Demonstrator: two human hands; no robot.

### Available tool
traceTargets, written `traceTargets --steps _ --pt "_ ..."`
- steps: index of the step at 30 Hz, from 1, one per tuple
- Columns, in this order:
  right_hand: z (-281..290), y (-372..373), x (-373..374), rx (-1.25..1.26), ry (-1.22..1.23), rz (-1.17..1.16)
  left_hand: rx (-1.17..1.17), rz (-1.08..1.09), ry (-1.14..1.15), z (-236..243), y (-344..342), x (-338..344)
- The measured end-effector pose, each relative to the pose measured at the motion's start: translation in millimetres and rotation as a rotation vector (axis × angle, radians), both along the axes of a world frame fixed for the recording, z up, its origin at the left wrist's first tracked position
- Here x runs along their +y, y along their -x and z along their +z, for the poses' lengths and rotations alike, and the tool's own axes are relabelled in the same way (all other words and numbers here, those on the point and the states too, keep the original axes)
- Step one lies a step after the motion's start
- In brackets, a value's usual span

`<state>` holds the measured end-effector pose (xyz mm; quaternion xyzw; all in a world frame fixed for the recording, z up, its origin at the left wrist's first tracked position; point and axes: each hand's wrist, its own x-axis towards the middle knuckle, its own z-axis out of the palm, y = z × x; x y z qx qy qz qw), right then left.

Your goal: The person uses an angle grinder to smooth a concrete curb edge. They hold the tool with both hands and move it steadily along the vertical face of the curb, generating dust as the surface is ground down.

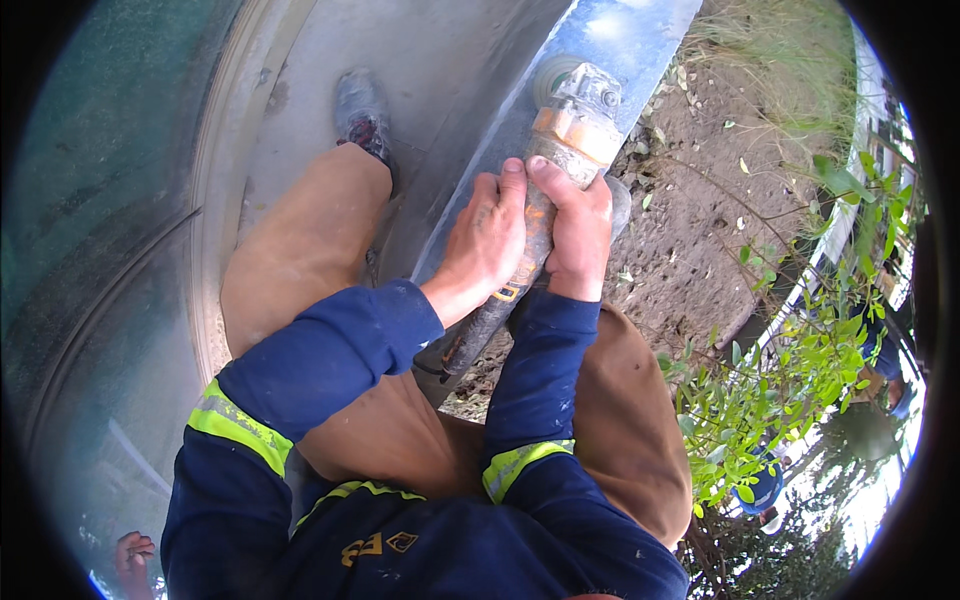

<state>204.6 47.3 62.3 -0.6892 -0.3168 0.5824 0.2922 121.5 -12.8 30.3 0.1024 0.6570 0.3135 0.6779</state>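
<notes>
A dusty grey-and-orange angle grinder [478, 330] lies diagonally, its metal head [590, 92] and pale round disc [548, 75] over a long bluish-grey stone slab edge [625, 30]. The disc seems to rest on the slab's surface. My left hand [484, 230] is closed on the grinder's body, its thumb pointing up toward the head. My right hand [572, 225] grips the body just right of it, thumb near the collar below the head. Whether the disc is spinning is too unclear to tell.
Curved glass [100, 200] with a frame is at left, a hand visible at its lower part. My booted foot [362, 115] stands on concrete. Soil [700, 200], grass and a leafy shrub [760, 370] lie right. Behind the leaves are people, one in a blue helmet [762, 485].
</notes>
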Motion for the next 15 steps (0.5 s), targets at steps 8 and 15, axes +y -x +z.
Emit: traceTargets --steps 8,15 --pt "-0.2 0.8 -0.8 -0.002 0.004 0.049 -0.032 0.028 0.031 0.5 0.8 -2.5" --pt "1.1 -2.2 0.5 -0.023 0.024 0.044 -0.033 0.018 0.03 4.1 -1.6 0.4"
